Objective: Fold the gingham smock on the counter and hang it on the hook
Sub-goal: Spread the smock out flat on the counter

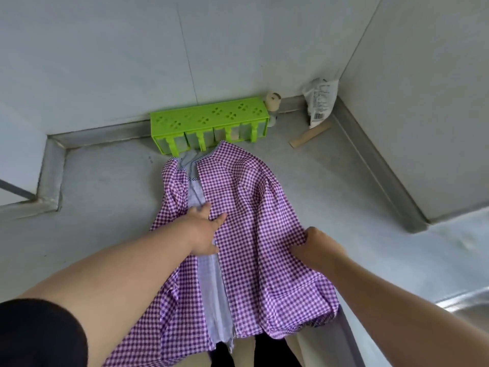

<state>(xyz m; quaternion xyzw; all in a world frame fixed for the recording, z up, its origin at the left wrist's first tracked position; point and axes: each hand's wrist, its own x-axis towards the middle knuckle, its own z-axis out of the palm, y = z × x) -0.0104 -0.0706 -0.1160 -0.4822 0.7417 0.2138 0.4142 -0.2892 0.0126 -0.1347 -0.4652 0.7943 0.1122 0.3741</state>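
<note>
The purple-and-white gingham smock lies spread on the grey counter, collar toward the wall, its hem hanging over the front edge. Its front is open, showing a pale lining strip down the middle. My left hand lies flat on the smock's middle, by the open front edge, fingers spread. My right hand pinches a fold of the fabric at the smock's right side. No hook is in view.
A green perforated spice rack stands against the back wall just beyond the collar. A small jar, a white packet and a wooden stick sit in the back right corner. A metal sink rim shows at the right.
</note>
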